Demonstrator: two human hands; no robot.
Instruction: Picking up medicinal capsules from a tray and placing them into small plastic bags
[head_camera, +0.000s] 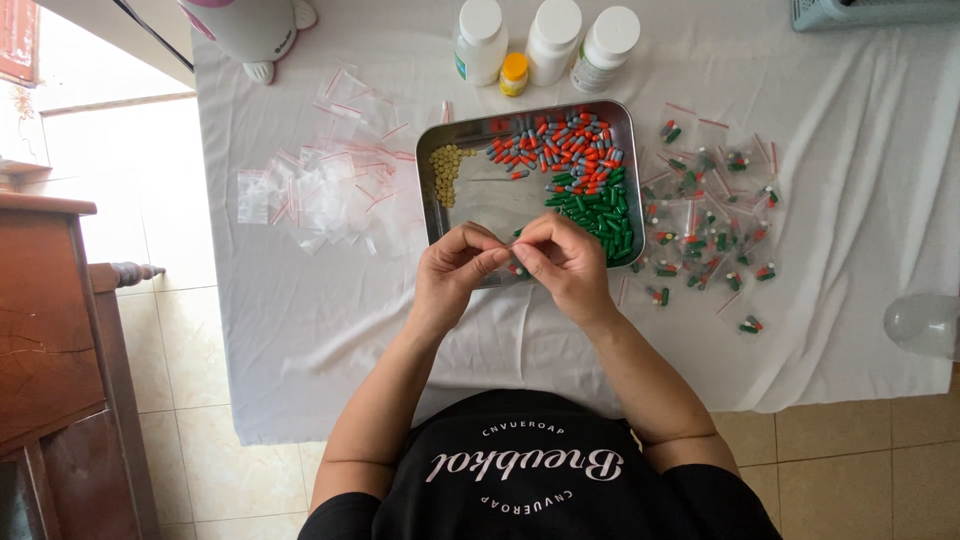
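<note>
My left hand (452, 270) and right hand (562, 262) meet over the near rim of the metal tray (430, 140), fingertips pressed together on a small clear zip bag (512, 268). Both hands pinch its thin, crinkly plastic at the top edge; a few capsules show through it just below my thumbs. Whether the strip is sealed I cannot tell.

The tray is shallow, square-cornered and dull silver. Inside it lie smooth oblong capsules in sorted heaps: red-and-grey capsules (560, 145) at the far side, glossy green capsules (600, 210) to the right, and a cluster of small round yellow tablets (445, 172) at the left.

To my left a loose pile of empty bags (320, 185) with red seal strips lies limp on the wrinkled white cloth (300, 320). To my right filled bags (710, 215) are scattered flat. Beyond the tray stand three white plastic bottles (553, 40) and a little yellow-capped jar (514, 74).
</note>
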